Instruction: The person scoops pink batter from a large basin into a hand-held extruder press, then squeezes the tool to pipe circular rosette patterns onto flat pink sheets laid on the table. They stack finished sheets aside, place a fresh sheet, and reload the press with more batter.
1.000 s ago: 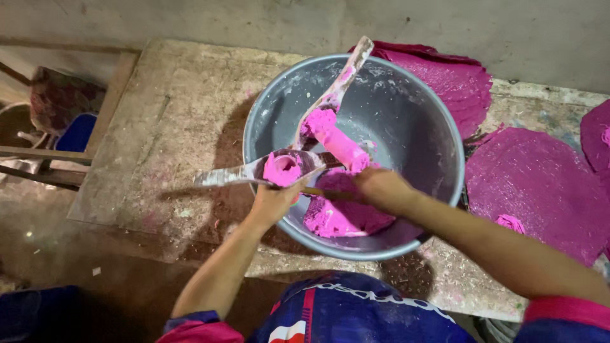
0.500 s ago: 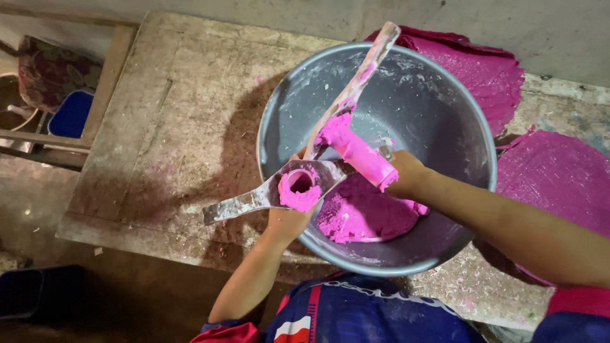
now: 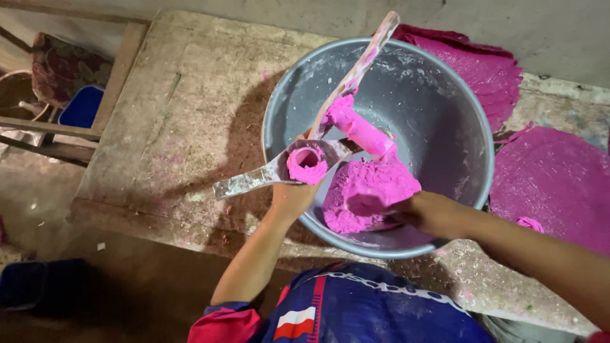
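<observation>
Your left hand [image 3: 292, 197] is clamped around the press [image 3: 254, 180] just under its cup [image 3: 307, 165], which sits over the near rim of the bucket [image 3: 273, 114] and is packed with pink dough. The press stands open, its upper arm [image 3: 368, 51] slanting up over the far rim, with a pink roll [image 3: 359, 130] stuck along it. Your right hand [image 3: 429, 213] is well apart from the left, down in the bucket against the dough lump [image 3: 365, 194]. Its fingers are hidden behind the lump, so you cannot tell whether they grip it or only press on it. This looks like the loading step, with the cup full and the arm not yet brought down. Closing it would call for a free right hand and a steady left, since the long lower handle juts out over the table [image 3: 171, 114] unsupported. The roll on the arm lies between arm and cup and may foul the closing. Pink sheets [image 3: 553, 184] lie on the table just right of the bucket, with more [image 3: 483, 63] behind it, so keep your elbow off them. A blue tub [image 3: 81, 107] sits well off to the left, below the table edge.
</observation>
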Tool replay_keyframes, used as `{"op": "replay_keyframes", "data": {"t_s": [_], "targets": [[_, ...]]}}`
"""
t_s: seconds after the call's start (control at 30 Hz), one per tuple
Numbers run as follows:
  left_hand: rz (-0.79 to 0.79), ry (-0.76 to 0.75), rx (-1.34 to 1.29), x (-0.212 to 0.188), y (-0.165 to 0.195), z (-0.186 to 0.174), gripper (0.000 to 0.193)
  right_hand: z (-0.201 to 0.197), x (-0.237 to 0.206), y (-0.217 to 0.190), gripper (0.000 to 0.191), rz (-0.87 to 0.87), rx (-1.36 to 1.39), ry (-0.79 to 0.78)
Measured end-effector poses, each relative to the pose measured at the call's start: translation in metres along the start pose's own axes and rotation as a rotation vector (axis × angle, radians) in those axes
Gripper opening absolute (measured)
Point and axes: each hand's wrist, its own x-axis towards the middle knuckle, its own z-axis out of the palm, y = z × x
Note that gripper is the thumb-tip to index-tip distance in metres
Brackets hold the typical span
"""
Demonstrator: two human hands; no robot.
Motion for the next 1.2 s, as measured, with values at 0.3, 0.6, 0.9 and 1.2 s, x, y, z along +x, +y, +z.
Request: {"op": "replay_keyframes", "data": {"t_s": [0.3,0.6,0.9,1.2], "targets": [[0.150,-0.119,0.660,-0.004,0.048,0.010,0.059,-0.046,-0.098,-0.030,0.041,0.046,0.662,0.229],[0.118,-0.423,0.714,-0.012,0.037,0.048,0.047,-0.056,-0.060,-0.124,0.037,-0.039,-1.004,0.459],[0.142,-0.055,0.645,-0.003,0.039,0.022,0.048,-0.042,-0.093,-0.091,0.026,0.122,-0.505,0.924],[0.308,0.038,0.864,0.019,0.030,0.036,0.081,0.056,-0.035,-0.054,0.052,0.027,0.570,0.786]]}}
